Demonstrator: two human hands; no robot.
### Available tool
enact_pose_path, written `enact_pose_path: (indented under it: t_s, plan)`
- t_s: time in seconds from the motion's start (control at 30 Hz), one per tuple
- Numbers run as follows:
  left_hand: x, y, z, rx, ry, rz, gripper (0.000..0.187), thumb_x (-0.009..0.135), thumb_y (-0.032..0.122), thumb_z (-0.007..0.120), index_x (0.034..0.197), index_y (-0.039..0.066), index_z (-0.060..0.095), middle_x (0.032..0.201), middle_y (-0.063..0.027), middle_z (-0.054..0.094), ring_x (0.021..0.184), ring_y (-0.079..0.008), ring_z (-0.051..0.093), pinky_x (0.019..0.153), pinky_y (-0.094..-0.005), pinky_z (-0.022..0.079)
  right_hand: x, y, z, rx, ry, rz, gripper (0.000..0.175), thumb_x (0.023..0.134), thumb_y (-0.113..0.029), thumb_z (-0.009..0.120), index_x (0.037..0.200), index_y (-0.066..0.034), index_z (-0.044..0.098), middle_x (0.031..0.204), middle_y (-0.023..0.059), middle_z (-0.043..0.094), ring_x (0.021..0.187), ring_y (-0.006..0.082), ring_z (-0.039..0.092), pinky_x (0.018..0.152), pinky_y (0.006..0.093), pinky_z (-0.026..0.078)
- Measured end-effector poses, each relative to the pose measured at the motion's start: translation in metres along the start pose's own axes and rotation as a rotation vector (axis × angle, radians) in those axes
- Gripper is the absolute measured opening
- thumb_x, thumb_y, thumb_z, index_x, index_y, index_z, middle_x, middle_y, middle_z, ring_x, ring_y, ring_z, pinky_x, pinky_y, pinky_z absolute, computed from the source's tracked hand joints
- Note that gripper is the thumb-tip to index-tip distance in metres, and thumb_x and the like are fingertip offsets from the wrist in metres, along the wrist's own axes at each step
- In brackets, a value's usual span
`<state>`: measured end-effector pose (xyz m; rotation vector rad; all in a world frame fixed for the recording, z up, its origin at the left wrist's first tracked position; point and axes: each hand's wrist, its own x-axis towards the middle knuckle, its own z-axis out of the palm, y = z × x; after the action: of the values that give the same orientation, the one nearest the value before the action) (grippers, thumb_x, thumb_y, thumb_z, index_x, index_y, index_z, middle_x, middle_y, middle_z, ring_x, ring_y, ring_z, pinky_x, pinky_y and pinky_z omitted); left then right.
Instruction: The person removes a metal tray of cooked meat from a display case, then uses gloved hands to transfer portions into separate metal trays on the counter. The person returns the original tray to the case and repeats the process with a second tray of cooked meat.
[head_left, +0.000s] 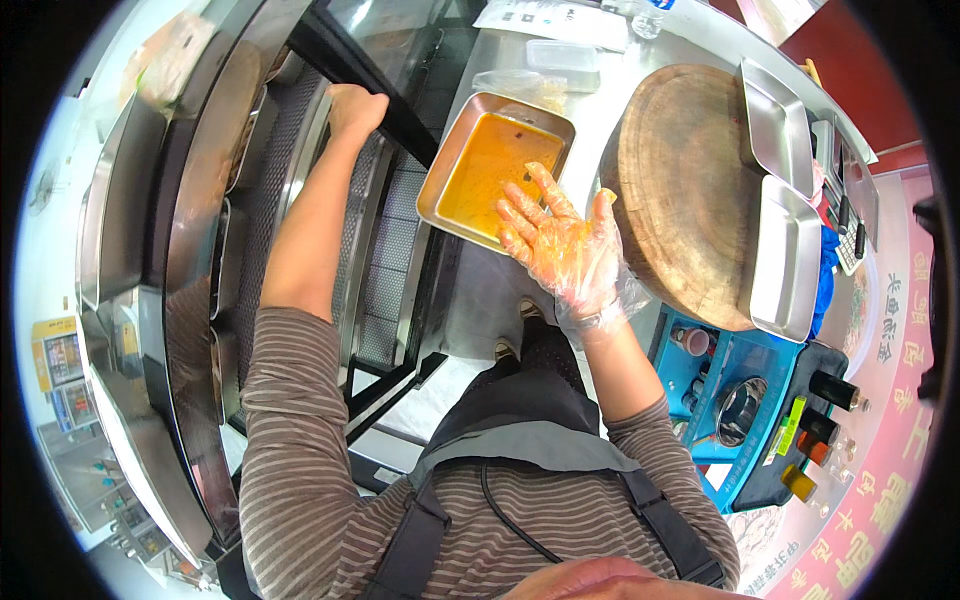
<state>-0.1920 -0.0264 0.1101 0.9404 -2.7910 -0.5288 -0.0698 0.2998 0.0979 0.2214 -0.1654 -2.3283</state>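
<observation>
My left hand (356, 110), bare, reaches into the display cabinet (390, 255) beside its black door frame (360, 75). Its fingers are curled and partly hidden, so I cannot tell whether they grip the frame. A clear plastic glove covers my right hand (562, 240), smeared with orange oil. It is held palm up with the fingers spread and nothing in them. Just beyond, a rectangular metal tray (564, 124) holds orange oily liquid with dark bits in it. The right fingertips overlap the tray in view; contact cannot be told.
Right of the tray lies a thick round wooden chopping board (679, 165). Two metal trays (776, 124) rest along its far edge. A blue rack (724, 397) with jars and several bottles (832, 390) stands lower right. A clear plastic container (561, 56) sits at the back.
</observation>
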Motion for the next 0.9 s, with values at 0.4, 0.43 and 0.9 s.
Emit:
enact_pose_path:
  t_s: [0.4, 0.43, 0.9]
  plan:
    - [0.003, -0.006, -0.006, -0.155, -0.123, 0.066, 0.101, 0.067, 0.024, 0.063, 0.13, -0.025, 0.001, 0.111, -0.038, 0.052, 0.108, -0.0419, 0.054, 0.094, -0.0378, 0.042, 0.036, -0.01, -0.002, -0.023, 0.015, -0.022, 0.061, 0.089, -0.04, 0.05, 0.137, -0.0048, 0.036, 0.136, 0.0195, 0.039, 0.121, 0.0315, 0.044, 0.094, 0.0458, 0.042]
    - [-0.009, -0.008, -0.01, -0.189, -0.099, 0.078, 0.102, 0.067, 0.025, 0.063, 0.131, -0.024, 0.001, 0.111, -0.0366, 0.053, 0.109, -0.0403, 0.054, 0.094, -0.037, 0.042, 0.037, -0.009, -0.002, -0.039, 0.022, -0.041, 0.058, 0.089, -0.038, 0.05, 0.135, -0.0036, 0.039, 0.132, 0.0197, 0.043, 0.117, 0.0311, 0.047, 0.093, 0.0445, 0.043]
    - [0.047, -0.078, -0.074, -1.32, 0.043, -0.319, 0.022, 0.09, 0.024, 0.06, 0.086, 0.002, 0.06, 0.063, -0.0003, 0.052, 0.049, -0.0067, 0.044, 0.041, -0.0192, 0.034, -0.011, -0.033, -0.04, 0.159, 0.169, -0.038, 0.024, 0.092, -0.024, 0.05, 0.076, -0.006, 0.048, 0.071, 0.0023, 0.039, 0.056, 0.0128, 0.035, 0.048, 0.0248, 0.031]
